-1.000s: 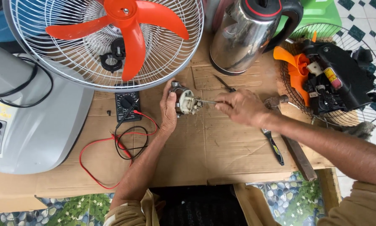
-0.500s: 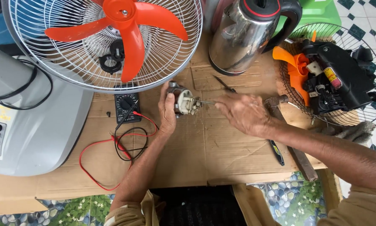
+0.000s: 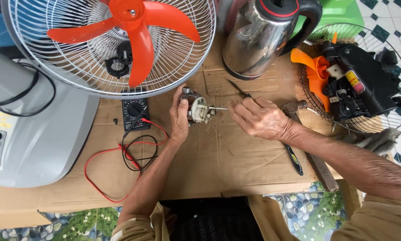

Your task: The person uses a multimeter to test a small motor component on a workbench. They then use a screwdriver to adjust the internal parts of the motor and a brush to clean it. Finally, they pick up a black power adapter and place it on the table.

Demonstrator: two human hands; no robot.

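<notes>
Here the small fan motor point(image 3: 197, 108) sits on the cardboard-covered table point(image 3: 236, 160), just below the rim of the white fan guard with the orange blade point(image 3: 115, 44). The left hand point(image 3: 179, 117) wraps its grip around the motor body. The right hand point(image 3: 256, 117), right of the motor, pinches a thin tool at the motor shaft. A black multimeter point(image 3: 135, 114) with red and black leads lies left of the motor; a steel kettle point(image 3: 263, 38) stands above and to the right of it.

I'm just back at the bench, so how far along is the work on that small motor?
Done: the motor is out, off any fan. In hand: left hand grips it on the cardboard; right hand is at its shaft. Left: the meter lies beside it, leads unattached.
</notes>
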